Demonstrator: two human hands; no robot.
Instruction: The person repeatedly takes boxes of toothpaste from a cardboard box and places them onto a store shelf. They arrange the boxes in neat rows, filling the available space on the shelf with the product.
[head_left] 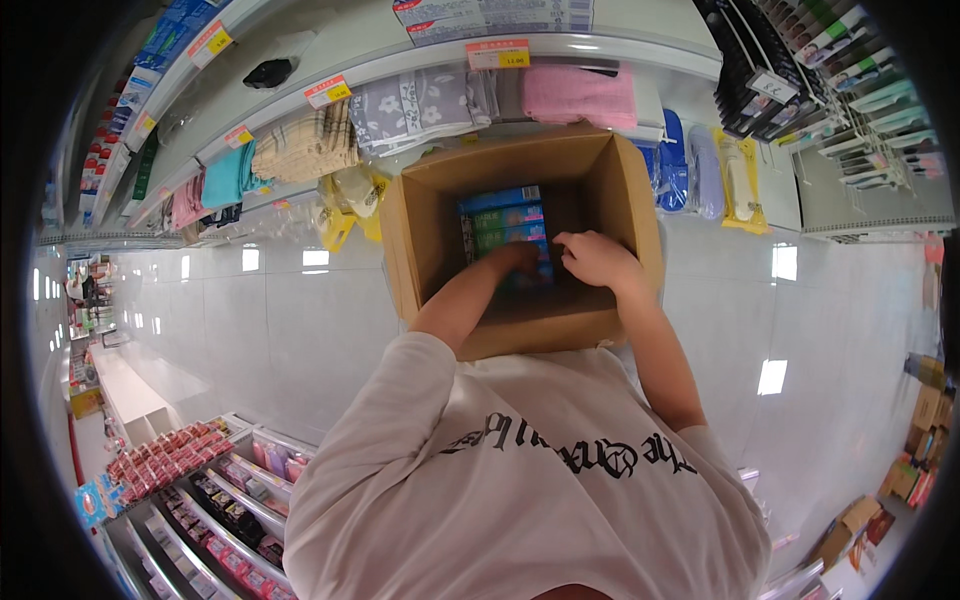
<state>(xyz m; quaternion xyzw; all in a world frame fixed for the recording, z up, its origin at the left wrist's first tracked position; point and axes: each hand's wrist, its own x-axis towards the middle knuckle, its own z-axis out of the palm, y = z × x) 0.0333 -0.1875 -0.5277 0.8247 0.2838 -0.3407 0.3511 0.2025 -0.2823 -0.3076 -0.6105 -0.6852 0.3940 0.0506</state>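
A deep cardboard box [400,255] stands upright in front of me with its top open. Inside it, toward the left, lie several small blue and green cartons [500,215] in a row. My left hand [520,262] reaches down onto the nearer cartons; it is in shadow and blurred, so its grip cannot be made out. Over the box's right half is my right hand [597,260], its fingers loosely bent and apart, with nothing seen in it. The fingertips point toward the cartons without visibly touching them.
Beyond the box runs a shelf with folded grey towels [410,105] and a pink towel [580,95]. Blue slippers [674,165] hang to the right. Behind me at left stands a rack of packets [170,455]. Brown cartons [850,530] lie at lower right on the tiled floor [270,300].
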